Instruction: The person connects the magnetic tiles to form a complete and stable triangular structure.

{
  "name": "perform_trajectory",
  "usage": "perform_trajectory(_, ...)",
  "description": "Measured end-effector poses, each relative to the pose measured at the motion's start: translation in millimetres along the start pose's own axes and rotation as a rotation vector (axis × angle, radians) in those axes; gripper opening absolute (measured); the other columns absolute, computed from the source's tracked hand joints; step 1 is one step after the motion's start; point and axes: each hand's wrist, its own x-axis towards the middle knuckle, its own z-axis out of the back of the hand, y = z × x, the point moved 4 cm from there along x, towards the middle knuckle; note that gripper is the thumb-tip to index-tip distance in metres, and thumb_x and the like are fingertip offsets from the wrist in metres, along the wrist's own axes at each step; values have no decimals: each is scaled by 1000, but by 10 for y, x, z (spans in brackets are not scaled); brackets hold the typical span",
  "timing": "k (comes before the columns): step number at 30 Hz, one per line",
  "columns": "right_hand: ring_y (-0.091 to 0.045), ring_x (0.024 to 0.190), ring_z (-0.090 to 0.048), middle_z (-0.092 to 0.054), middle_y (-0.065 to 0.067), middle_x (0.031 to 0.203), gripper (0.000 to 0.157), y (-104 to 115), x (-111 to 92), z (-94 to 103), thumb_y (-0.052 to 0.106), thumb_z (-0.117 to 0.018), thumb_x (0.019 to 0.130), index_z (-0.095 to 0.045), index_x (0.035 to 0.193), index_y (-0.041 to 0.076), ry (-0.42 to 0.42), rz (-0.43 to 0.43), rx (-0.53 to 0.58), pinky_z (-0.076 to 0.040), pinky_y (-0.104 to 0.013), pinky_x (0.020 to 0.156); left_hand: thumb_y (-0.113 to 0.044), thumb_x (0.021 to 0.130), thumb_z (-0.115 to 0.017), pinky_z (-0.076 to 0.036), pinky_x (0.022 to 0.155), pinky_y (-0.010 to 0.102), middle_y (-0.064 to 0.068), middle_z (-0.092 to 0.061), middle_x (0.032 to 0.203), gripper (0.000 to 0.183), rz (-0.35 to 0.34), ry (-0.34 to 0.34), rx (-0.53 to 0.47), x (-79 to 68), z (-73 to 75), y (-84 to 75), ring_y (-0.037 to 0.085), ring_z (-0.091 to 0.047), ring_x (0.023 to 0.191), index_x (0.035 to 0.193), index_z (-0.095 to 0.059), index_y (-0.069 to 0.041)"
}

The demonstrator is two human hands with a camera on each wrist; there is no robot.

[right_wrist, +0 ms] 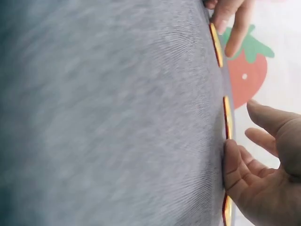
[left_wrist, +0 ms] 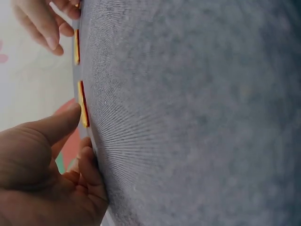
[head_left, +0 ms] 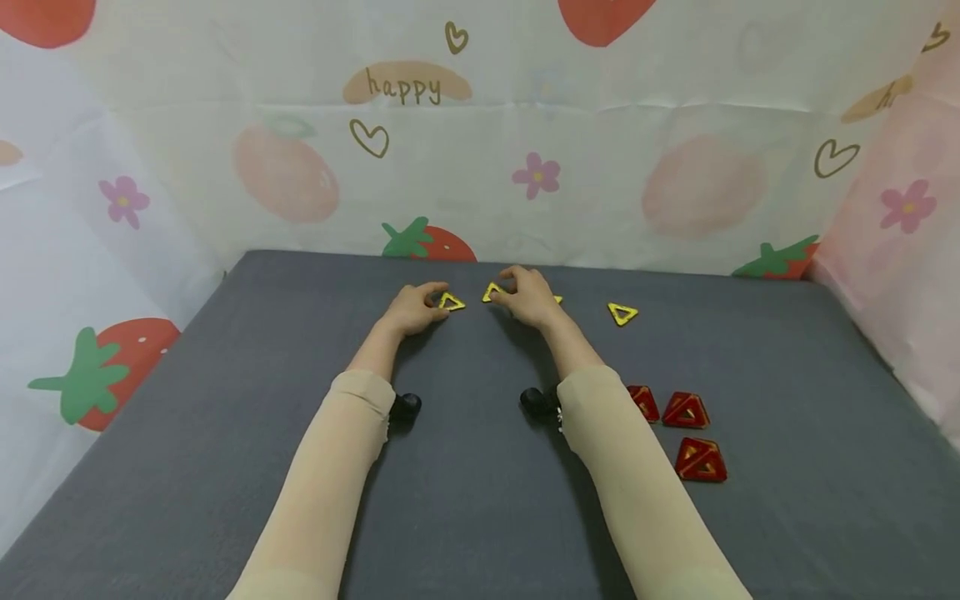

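Observation:
My left hand is beside a flat yellow triangle piece at the back of the table. In the left wrist view its thumb appears to touch the piece's end, the other fingers apart from it. My right hand reaches over another yellow triangle piece. In the right wrist view, one digit stands off that piece while lower fingers rest at its end. A third yellow piece is mostly hidden behind the right hand, and a fourth lies farther right. Edge-on, the pieces show red undersides.
Red triangular pieces with gold markings lie on the right, one partly behind the right sleeve and another nearer. A dark grey cloth covers the table. A printed curtain borders the back and sides.

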Motion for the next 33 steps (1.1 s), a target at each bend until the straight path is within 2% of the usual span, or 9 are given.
perform_trajectory(4, -33, 117, -51, -52, -21, 131, 51, 7, 43, -17, 29, -57, 101, -45, 146, 8, 4, 4, -28, -49, -45, 94, -22, 102, -52, -40, 104, 49, 24, -53, 134, 52, 5, -9, 88, 5, -10, -35, 37, -45, 129, 151, -40, -13)
perform_trajectory(8, -35, 129, -48, -45, -21, 144, 52, 24, 78, -48, 29, -55, 102, -43, 149, 11, 8, 3, -81, -47, -47, 101, -22, 103, -49, -35, 112, 50, 21, -53, 142, 50, 9, -26, 156, 1, -8, -57, 38, -38, 140, 151, -41, -14)
perform_trajectory(11, -37, 139, -42, -39, -21, 152, 52, 31, 96, -57, 31, -53, 102, -41, 151, 16, 21, -7, -136, -42, -50, 109, -23, 103, -49, -34, 114, 51, 20, -51, 146, 49, 13, -33, 169, 3, -12, -70, 38, -37, 141, 151, -42, -14)
perform_trajectory(15, -37, 136, -44, -39, -20, 151, 51, 43, 97, -76, 32, -51, 103, -40, 152, 20, 54, -16, -217, -41, -52, 109, -23, 103, -49, -34, 114, 51, 19, -48, 148, 48, 18, -33, 165, 1, -29, -65, 38, -38, 140, 151, -42, -15)
perform_trajectory(19, -36, 136, -45, -43, -19, 149, 48, 52, 80, -75, 30, -50, 104, -43, 150, 18, 53, -8, -270, -40, -51, 110, -24, 104, -48, -34, 114, 52, 21, -46, 149, 47, 22, -34, 155, -4, -45, -64, 38, -37, 140, 150, -43, -16)
perform_trajectory(24, -36, 134, -47, -44, -18, 147, 45, 53, 66, -70, 30, -51, 103, -47, 147, 18, 46, -24, -275, -41, -51, 110, -24, 105, -47, -32, 116, 52, 21, -44, 151, 45, 24, -40, 134, -6, -54, -69, 39, -34, 144, 149, -45, -16)
perform_trajectory(29, -36, 133, -48, -47, -18, 144, 44, 56, 62, -56, 29, -57, 101, -52, 142, 16, 30, -25, -229, -40, -50, 111, -24, 105, -48, -31, 118, 52, 20, -43, 152, 44, 37, -58, 130, 2, -53, -53, 37, -32, 146, 148, -47, -17)
perform_trajectory(33, -33, 120, -56, -56, -17, 133, 42, 42, 65, -41, 26, -64, 97, -55, 137, 13, 2, -28, -154, -47, -45, 101, -25, 104, -49, -33, 116, 51, 18, -46, 150, 44, 50, -73, 128, 0, -48, -41, 36, -36, 144, 147, -49, -18)
